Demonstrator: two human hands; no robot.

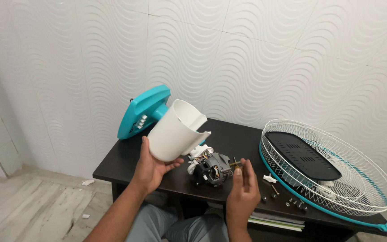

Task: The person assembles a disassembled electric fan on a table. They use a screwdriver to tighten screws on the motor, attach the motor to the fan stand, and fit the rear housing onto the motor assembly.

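Both forearms reach up from the bottom of the view over the dark table (126,157), the left hand (151,168) raised with its palm cupped under a white plastic motor cover (175,130), fingers and thumb clasped about its lower end so it tilts in the air just above the table's near edge. The right hand (242,190) stands edge-up with its fingers loosely together, gripping nothing, fingertips just beside the shaft of the grey fan motor (211,166) lying on the table. To the right rest the white wire grilles (337,179), behind the cover leans the teal fan base (142,112), and small screws (294,204) lie near the grilles.
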